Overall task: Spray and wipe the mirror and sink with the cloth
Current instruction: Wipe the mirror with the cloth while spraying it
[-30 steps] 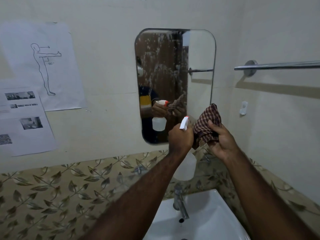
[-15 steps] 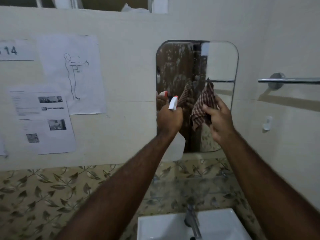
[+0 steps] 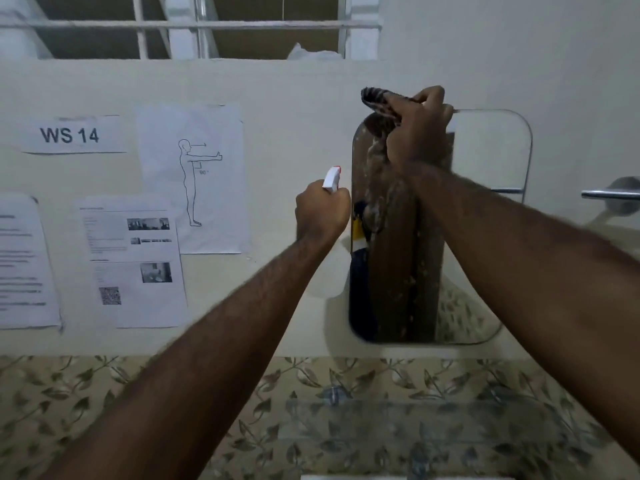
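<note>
A strip of the sink (image 3: 398,477) showed at 6 o'clock, below the leaf-patterned tiles (image 3: 104,403). Above them, the left hand (image 3: 322,213) was closed around a spray bottle (image 3: 331,178), its white nozzle poking out just left of the mirror (image 3: 485,237). At 1 o'clock, the right hand (image 3: 417,129) was clenched on the checked cloth (image 3: 375,98), pressed at the mirror's top edge. Papers (image 3: 131,265) hung on the wall at 9 o'clock.

Mirror (image 3: 485,237) right half: bare glass, open.
Mirror top left: taken by right hand (image 3: 417,133) and cloth (image 3: 379,105).
Left of mirror: left hand (image 3: 322,216) with spray bottle (image 3: 331,178).
Far right: towel rail (image 3: 611,194) juts out.
</note>
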